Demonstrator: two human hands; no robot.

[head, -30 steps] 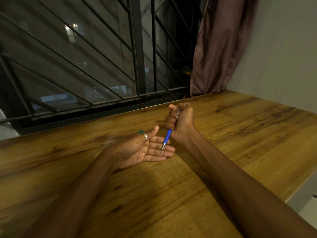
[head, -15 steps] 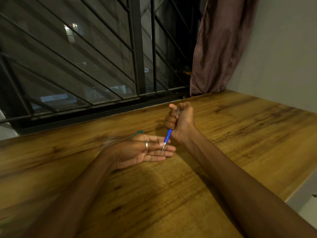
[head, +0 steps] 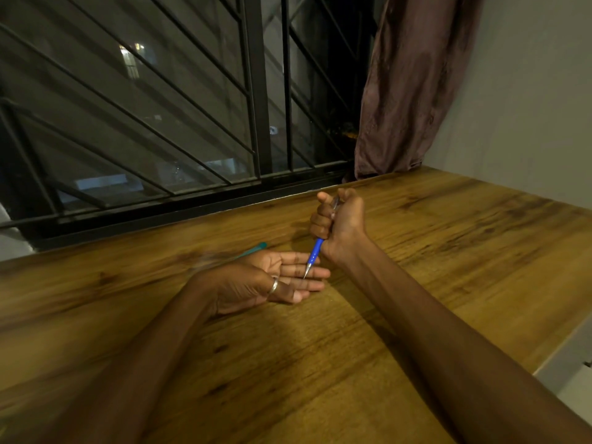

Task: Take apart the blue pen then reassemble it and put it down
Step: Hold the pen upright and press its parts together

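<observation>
Right hand (head: 338, 219) fisted around blue pen (head: 314, 254), tip down, touching fingers (head: 307, 273) of left hand (head: 266, 283). Left hand flat open, palm up on table (head: 416, 283), just left of pen. Teal object (head: 256, 249) behind left hand. No legible writing on pen.

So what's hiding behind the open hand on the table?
A teal pen-like thing pokes out behind the left hand. Only its far end shows; the hand covers the rest, so I can't tell what it is.
</observation>
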